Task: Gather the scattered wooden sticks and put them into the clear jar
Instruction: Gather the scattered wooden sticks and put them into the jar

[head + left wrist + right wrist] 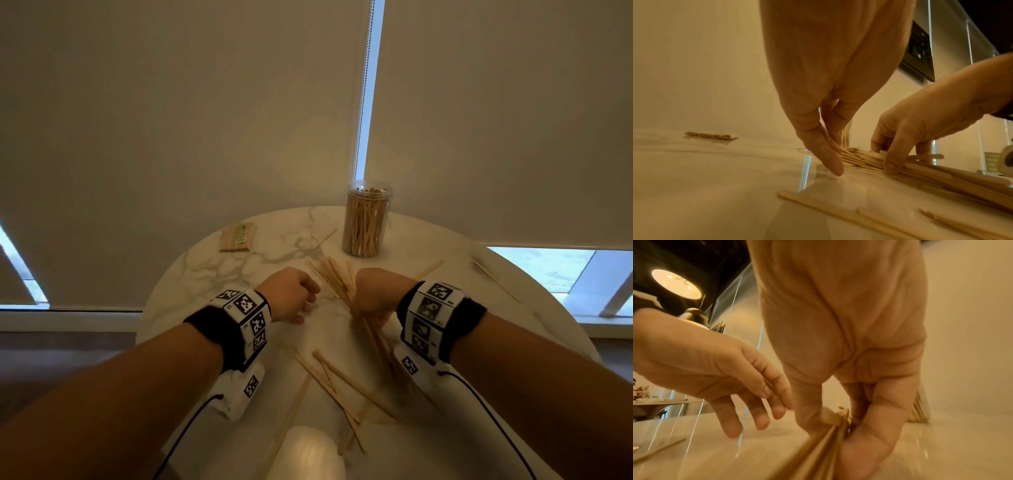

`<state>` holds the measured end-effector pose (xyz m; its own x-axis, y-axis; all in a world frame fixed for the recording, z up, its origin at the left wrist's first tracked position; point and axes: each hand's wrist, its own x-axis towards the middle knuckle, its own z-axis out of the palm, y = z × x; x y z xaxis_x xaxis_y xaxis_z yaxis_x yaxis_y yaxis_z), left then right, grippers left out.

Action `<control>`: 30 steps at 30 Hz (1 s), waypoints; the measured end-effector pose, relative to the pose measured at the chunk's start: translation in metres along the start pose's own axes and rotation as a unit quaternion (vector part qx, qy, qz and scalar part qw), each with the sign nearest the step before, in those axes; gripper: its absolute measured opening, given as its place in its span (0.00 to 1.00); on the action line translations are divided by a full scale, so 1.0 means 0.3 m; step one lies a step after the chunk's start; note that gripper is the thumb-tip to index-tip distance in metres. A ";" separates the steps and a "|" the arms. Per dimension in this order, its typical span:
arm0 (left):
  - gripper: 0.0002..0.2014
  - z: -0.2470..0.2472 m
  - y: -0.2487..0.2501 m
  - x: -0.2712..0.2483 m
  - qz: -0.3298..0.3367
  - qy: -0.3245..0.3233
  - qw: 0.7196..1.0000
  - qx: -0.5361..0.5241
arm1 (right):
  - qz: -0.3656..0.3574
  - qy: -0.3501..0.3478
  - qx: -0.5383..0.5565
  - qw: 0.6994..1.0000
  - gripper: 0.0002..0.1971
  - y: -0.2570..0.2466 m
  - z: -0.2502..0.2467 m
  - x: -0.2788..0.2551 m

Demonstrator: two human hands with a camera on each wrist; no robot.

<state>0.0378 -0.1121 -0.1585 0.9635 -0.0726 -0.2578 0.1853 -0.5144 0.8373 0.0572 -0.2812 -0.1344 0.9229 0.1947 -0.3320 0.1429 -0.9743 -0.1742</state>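
The clear jar [366, 222], filled with upright sticks, stands at the far side of the round marble table [205, 274]. My right hand [371, 298] grips a bundle of wooden sticks [337, 281] that slants across the table in front of the jar; in the right wrist view the thumb and fingers [875, 426] close round the bundle [824, 443]. My left hand [296, 296] hovers just left of it with loose fingers [760, 418] reaching down to the tabletop, holding nothing. More loose sticks [346, 383] lie crossed nearer to me.
A flat packet of sticks [238, 237] lies at the far left of the table. Single sticks lie near the jar [325, 238] and toward the right edge [430, 269]. A white rounded object [308, 452] sits at the near edge. Blinds hang behind the table.
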 end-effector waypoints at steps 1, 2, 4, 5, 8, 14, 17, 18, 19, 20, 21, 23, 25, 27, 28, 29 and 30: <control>0.18 -0.004 0.000 -0.006 0.000 0.001 1.000 -0.002 | -0.001 0.011 -0.004 1.000 0.09 0.002 0.001 -0.004; 0.18 -0.006 0.000 -0.013 0.000 0.001 1.000 -0.003 | 0.001 0.016 -0.004 1.000 0.08 0.006 0.002 -0.009; 0.17 -0.011 -0.003 -0.020 0.001 -0.002 1.000 0.001 | 0.011 0.019 0.003 1.000 0.09 0.026 0.000 -0.005; 0.17 -0.013 -0.004 -0.025 0.001 -0.003 1.000 0.005 | 0.022 0.017 0.019 0.999 0.09 0.037 -0.004 -0.001; 0.15 -0.013 0.002 -0.032 0.012 0.003 1.000 0.019 | 0.047 0.038 0.104 0.993 0.07 0.064 -0.033 -0.017; 0.28 0.028 0.067 -0.024 0.079 0.028 0.996 0.021 | 0.009 0.120 0.251 0.961 0.05 0.107 -0.116 -0.091; 0.52 0.075 0.128 -0.016 0.094 0.042 0.995 -0.010 | -0.042 0.159 0.292 0.942 0.03 0.103 -0.136 -0.122; 0.57 0.093 0.149 -0.012 0.093 0.041 0.994 -0.041 | -0.060 0.168 0.299 0.937 0.03 0.099 -0.137 -0.129; 0.56 0.112 0.174 -0.012 0.093 0.031 0.992 -0.083 | -0.076 0.175 0.302 0.934 0.03 0.093 -0.134 -0.131; 0.50 0.132 0.196 -0.007 0.094 0.014 0.986 -0.136 | -0.091 0.184 0.304 0.930 0.04 0.086 -0.128 -0.129; 0.42 0.149 0.220 -0.004 0.095 -0.007 0.977 -0.189 | -0.108 0.198 0.301 0.927 0.05 0.078 -0.120 -0.126; 0.27 0.167 0.259 -0.004 0.107 -0.017 0.959 -0.260 | -0.131 0.252 0.282 0.916 0.09 0.063 -0.105 -0.111; 0.20 0.164 0.273 0.001 0.124 0.008 0.950 -0.287 | -0.147 0.308 0.260 0.903 0.11 0.052 -0.091 -0.096; 0.16 0.154 0.269 0.004 0.138 0.025 0.943 -0.301 | -0.169 0.336 0.243 0.894 0.10 0.043 -0.081 -0.082; 0.16 0.148 0.263 0.005 0.147 0.031 0.940 -0.308 | -0.179 0.346 0.230 0.892 0.09 0.040 -0.077 -0.071; 0.16 0.144 0.256 0.006 0.157 0.037 0.937 -0.311 | -0.179 0.360 0.201 0.893 0.09 0.041 -0.073 -0.057; 0.15 0.139 0.245 0.013 0.166 0.044 0.934 -0.313 | -0.170 0.378 0.151 0.897 0.10 0.044 -0.071 -0.043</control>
<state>0.0472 -0.1859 -0.1180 0.9949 -0.0555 0.0841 -0.0766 0.1267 0.9890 0.0549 -0.2990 -0.1126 0.8399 0.2304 0.4914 0.4635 -0.7756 -0.4285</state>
